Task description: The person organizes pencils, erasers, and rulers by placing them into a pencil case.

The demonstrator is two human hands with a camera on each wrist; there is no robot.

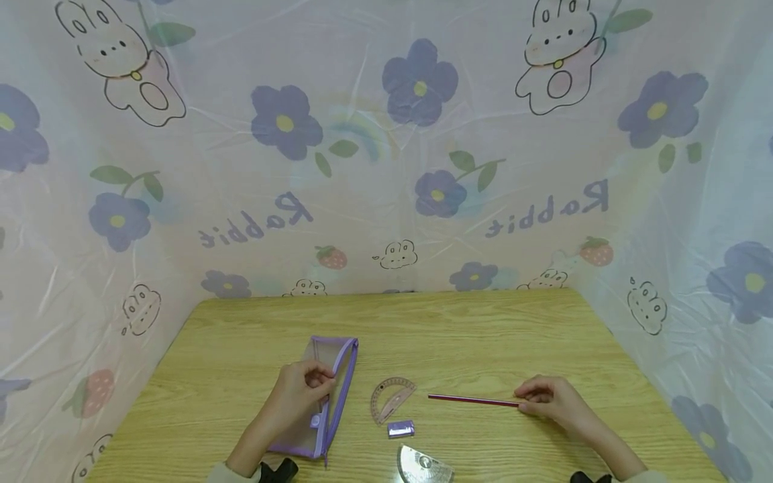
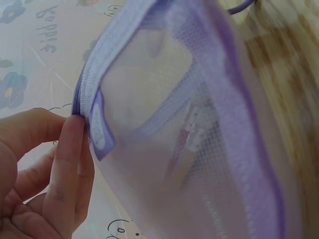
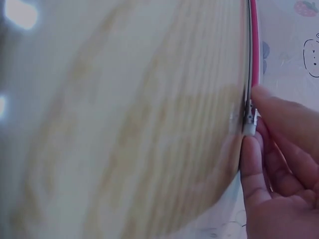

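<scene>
My left hand [image 1: 298, 392] pinches the zip edge of a purple-trimmed mesh pencil case [image 1: 296, 436] lying on the table's left half. In the left wrist view, the thumb and a finger grip that edge close to a purple tab [image 2: 101, 132]. Through the mesh, eraser-tipped pencils [image 2: 192, 139] show dimly inside the case. On the right, a dark red pencil [image 1: 471, 400] points leftward, its right end held between the thumb and fingers of my right hand [image 1: 555, 402]. The right wrist view shows the pencil's metal band and white eraser [image 3: 249, 129] at those fingertips.
Between the hands lie a pinkish see-through protractor [image 1: 377, 400] and a small purple block [image 1: 401, 429] with a shiny face. Nearer the front is a silvery, fan-shaped piece [image 1: 413, 463], cut off by the frame. Patterned cloth [image 1: 362, 168] encloses the wooden table [image 1: 459, 329].
</scene>
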